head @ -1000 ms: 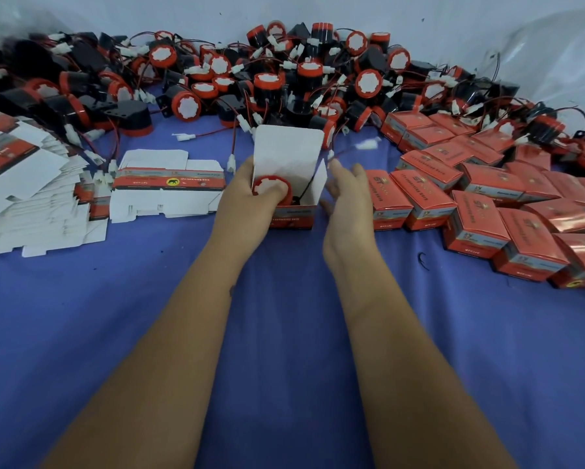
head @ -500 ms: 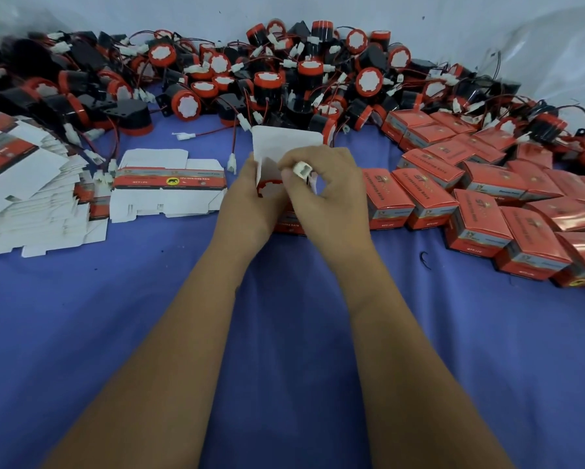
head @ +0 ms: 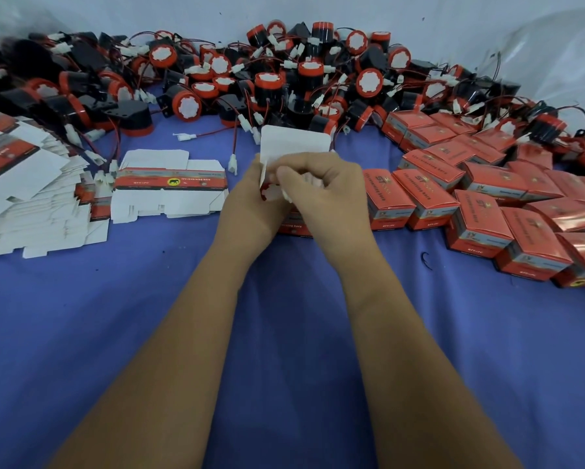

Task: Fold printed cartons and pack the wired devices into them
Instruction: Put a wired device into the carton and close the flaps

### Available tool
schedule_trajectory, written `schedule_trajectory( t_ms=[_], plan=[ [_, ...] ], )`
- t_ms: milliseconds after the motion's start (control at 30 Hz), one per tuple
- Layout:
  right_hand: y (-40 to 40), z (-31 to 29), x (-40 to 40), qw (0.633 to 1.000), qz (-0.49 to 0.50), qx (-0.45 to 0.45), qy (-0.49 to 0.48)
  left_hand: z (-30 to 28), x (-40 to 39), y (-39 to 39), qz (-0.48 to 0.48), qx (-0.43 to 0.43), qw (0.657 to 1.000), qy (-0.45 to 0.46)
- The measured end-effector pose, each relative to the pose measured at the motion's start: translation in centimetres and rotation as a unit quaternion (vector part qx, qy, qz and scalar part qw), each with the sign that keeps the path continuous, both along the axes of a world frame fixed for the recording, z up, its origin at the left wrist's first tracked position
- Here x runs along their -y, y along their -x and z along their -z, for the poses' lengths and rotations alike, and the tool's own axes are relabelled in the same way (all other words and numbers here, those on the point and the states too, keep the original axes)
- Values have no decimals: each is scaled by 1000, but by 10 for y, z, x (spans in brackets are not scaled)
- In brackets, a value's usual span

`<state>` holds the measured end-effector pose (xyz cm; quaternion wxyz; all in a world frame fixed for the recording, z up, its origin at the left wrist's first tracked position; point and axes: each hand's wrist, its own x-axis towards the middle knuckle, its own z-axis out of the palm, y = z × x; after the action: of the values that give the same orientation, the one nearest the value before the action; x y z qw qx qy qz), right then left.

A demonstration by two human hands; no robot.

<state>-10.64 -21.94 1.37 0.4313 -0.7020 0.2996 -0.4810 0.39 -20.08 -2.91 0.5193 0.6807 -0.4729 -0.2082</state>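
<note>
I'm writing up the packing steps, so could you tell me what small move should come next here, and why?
Probably fold the upright white lid flap down. The right hand covers the carton mouth, the left hand steadies it, and the red-faced device already sits inside.

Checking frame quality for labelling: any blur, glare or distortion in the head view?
Head view: wide-angle bending stretches the forearms and curves the edges; the far-left device pile is smeared; glossy glare on the right-hand packed cartons; the hands' centre is fairly sharp, lighting soft and even.
</note>
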Motion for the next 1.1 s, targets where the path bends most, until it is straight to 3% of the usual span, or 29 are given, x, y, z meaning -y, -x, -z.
schedule_trajectory(
  t_ms=[167, 267, 367, 533, 1000, 1100],
  plan=[
    [8, 6, 15, 996, 76, -55, 7, -1, -1, 0, 0, -50, 999, 2],
    [7, 14, 17, 980, 109, -127, 103, -1, 0, 1, 2, -63, 998, -2],
    [13, 20, 21, 933, 167, -225, 227, 1, 0, 1, -13, -78, 997, 10],
    [18, 24, 24, 912, 181, -304, 209, -2, -1, 3, -50, -92, 994, 25],
    [10, 32, 23, 951, 123, -219, 181, -5, -1, 8, -42, -117, 991, 49],
    [8, 30, 17, 982, 121, -89, 115, -6, -1, 7, -31, -121, 991, 45]
  ],
)
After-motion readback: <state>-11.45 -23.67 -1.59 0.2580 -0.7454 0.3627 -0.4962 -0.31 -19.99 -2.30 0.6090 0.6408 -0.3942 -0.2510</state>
